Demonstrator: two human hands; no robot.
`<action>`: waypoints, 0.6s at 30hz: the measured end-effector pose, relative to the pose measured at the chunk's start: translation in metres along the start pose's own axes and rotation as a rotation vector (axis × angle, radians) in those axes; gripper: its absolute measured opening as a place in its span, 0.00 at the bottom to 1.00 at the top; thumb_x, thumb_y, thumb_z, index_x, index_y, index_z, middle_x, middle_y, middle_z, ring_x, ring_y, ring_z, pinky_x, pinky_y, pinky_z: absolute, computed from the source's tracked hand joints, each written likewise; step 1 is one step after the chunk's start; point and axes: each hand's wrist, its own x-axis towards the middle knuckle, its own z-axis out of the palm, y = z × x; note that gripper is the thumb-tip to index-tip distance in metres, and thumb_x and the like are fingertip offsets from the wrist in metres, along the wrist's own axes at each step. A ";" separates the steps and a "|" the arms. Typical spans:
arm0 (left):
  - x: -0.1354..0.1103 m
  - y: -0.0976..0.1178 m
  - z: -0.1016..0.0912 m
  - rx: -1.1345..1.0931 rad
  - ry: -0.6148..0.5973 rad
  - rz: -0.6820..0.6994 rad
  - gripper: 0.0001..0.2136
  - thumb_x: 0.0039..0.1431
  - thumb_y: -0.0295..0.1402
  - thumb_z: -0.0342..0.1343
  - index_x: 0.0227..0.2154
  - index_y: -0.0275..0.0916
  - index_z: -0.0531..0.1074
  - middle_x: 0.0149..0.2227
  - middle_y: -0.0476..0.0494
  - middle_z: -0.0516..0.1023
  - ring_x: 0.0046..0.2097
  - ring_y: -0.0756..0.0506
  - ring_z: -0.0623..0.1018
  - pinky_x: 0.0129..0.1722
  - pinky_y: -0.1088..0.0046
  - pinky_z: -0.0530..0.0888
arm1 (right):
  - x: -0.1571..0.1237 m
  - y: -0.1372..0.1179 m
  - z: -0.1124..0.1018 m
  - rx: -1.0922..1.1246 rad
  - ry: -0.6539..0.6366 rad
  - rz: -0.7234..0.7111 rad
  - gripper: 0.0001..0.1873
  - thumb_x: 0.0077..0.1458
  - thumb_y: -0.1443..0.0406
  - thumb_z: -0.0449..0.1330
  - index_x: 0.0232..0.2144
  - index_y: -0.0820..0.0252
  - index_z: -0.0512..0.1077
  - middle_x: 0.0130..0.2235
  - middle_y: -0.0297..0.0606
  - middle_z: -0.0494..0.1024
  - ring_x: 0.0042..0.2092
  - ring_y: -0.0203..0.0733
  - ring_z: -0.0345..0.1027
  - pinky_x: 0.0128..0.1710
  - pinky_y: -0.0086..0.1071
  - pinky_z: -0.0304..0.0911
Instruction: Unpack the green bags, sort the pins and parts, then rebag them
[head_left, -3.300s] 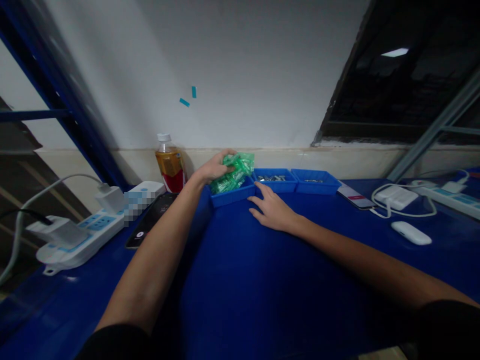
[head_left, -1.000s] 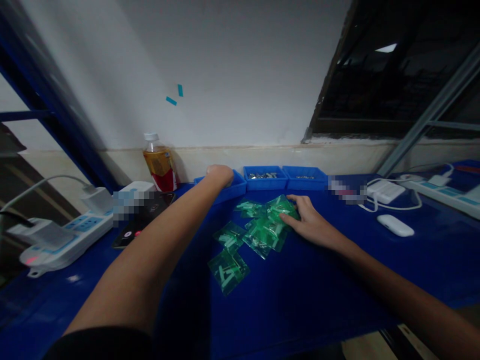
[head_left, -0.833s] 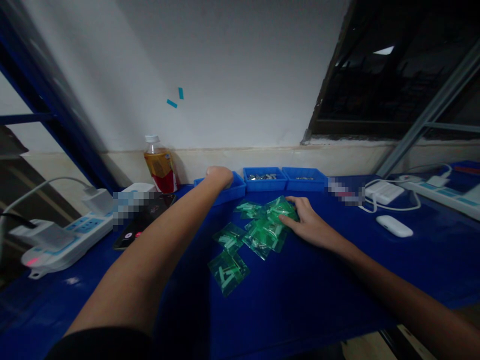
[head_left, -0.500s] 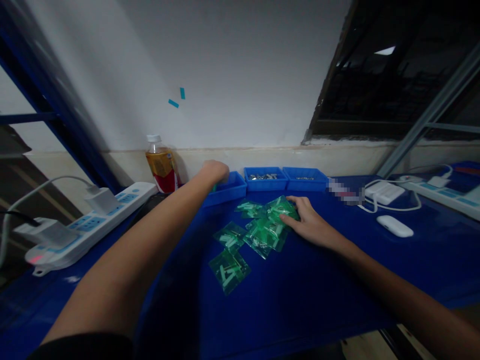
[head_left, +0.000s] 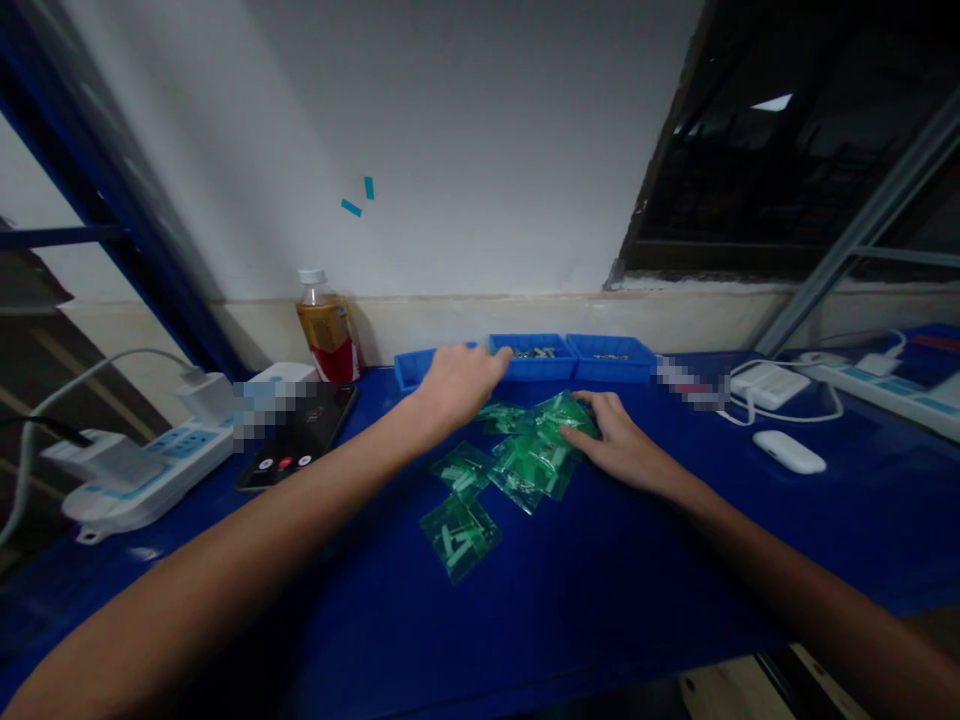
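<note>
My left hand (head_left: 466,380) hovers in front of the blue bins with its fingers curled together. A speck of green shows by its fingertips, too small for me to name. My right hand (head_left: 611,435) rests at the right side of a pile of small clear-green plastic bags (head_left: 525,470), thumb and fingers closed around the edge of the upper bags (head_left: 562,412). Pale plugs and thin metal pieces show through the plastic. Nearer to me lies another green bag (head_left: 459,540). Part of the left blue bin (head_left: 411,368) is hidden behind my left hand.
Blue bins with small metal parts, one in the middle (head_left: 536,368) and one to the right (head_left: 611,368), stand against the wall. On the left are a bottle (head_left: 328,335), a phone (head_left: 307,440) and a power strip (head_left: 187,445). A white earbud case (head_left: 789,451) lies right.
My left hand has come out of the left bin and moved right, toward the middle bin and the bags. The phone is now uncovered. My right hand stays at the pile.
</note>
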 end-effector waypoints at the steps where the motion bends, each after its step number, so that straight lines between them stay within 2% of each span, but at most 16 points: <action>1: -0.005 0.007 0.003 0.006 0.002 0.030 0.15 0.60 0.24 0.44 0.49 0.36 0.66 0.35 0.34 0.76 0.33 0.37 0.77 0.27 0.67 0.68 | 0.000 0.001 0.000 -0.008 0.003 0.003 0.32 0.52 0.49 0.53 0.54 0.59 0.58 0.51 0.48 0.61 0.55 0.53 0.58 0.55 0.46 0.56; 6: -0.026 0.025 0.020 0.020 -0.040 0.172 0.11 0.61 0.24 0.45 0.44 0.38 0.67 0.35 0.36 0.74 0.32 0.38 0.77 0.24 0.69 0.67 | 0.003 0.003 0.000 -0.038 0.009 0.003 0.31 0.52 0.49 0.52 0.54 0.60 0.59 0.51 0.48 0.62 0.56 0.52 0.57 0.56 0.45 0.55; 11: -0.034 0.026 0.025 -0.017 -0.070 0.188 0.11 0.59 0.24 0.46 0.42 0.38 0.68 0.35 0.36 0.75 0.33 0.38 0.77 0.24 0.68 0.68 | 0.005 0.002 -0.006 -0.072 -0.021 0.051 0.33 0.52 0.49 0.52 0.54 0.62 0.58 0.52 0.49 0.62 0.56 0.52 0.57 0.56 0.44 0.55; 15: -0.037 0.019 0.024 -0.067 -0.025 0.192 0.14 0.57 0.25 0.47 0.46 0.40 0.66 0.45 0.33 0.73 0.34 0.40 0.77 0.27 0.67 0.70 | 0.010 0.006 -0.012 -0.103 -0.018 0.053 0.32 0.52 0.49 0.51 0.54 0.60 0.59 0.51 0.48 0.63 0.56 0.53 0.57 0.55 0.44 0.55; 18: -0.037 0.010 0.025 -0.098 0.075 0.147 0.15 0.58 0.26 0.46 0.48 0.40 0.64 0.51 0.34 0.70 0.42 0.40 0.76 0.35 0.65 0.71 | 0.016 0.011 -0.017 -0.136 -0.015 0.062 0.32 0.53 0.48 0.50 0.54 0.62 0.59 0.51 0.49 0.64 0.56 0.53 0.56 0.56 0.44 0.54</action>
